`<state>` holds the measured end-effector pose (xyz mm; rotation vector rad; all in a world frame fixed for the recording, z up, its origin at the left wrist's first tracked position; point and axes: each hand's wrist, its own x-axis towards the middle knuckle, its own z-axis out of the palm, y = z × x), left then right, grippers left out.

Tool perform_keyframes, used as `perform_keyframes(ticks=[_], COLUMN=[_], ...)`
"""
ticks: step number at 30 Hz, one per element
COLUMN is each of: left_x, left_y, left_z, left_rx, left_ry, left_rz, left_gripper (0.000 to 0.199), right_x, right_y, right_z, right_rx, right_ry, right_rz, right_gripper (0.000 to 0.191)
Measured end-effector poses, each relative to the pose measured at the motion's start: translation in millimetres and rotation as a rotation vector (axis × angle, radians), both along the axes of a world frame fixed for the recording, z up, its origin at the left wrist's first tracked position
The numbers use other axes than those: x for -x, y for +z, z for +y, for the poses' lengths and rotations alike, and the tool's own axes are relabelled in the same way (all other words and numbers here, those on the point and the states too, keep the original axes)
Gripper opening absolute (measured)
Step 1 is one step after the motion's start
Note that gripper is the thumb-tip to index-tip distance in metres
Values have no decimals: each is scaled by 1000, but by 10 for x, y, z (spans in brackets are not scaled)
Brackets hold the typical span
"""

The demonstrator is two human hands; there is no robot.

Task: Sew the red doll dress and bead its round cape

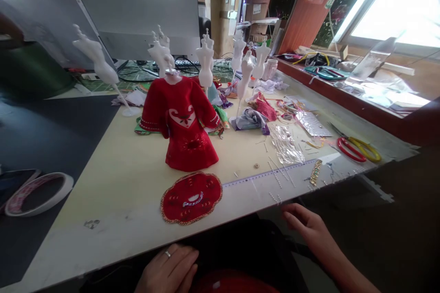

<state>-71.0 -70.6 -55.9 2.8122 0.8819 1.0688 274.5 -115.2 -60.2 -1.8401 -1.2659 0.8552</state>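
Note:
My left hand (170, 268), with a ring on one finger, rests below the table's front edge, its fingers lying together and slightly bent. Off the edge to the right is my right hand (304, 222), fingers curled with the thumb against them; whether it holds something small is hidden. Nearest to both lies a flat red embroidered piece (206, 187) with a crescent opening and patterned border. Behind it a small red dress (184, 121) with a white and dark chest motif hangs on a white mini mannequin. Strings of beads (275, 174) and a gold trim piece (315, 172) lie at the right.
Several white mannequins (205, 66) stand behind the dress among fabric scraps. Red-and-yellow scissors (357, 149) and clear plastic packets (286, 144) lie right. A tape roll (65, 187) is on the dark surface at left, a green bin (37, 71) behind it.

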Motion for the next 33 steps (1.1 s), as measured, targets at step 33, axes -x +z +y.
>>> perform_keyframes(ticks=[33], left_x=[-16], left_y=[-103], left_z=[13], left_rx=[43], left_ry=[-22], left_rz=[35], left_gripper=[25], right_x=[35], right_y=[-183], right_z=[75], right_rx=[233], right_ry=[-203], right_rz=[998], right_gripper=[19])
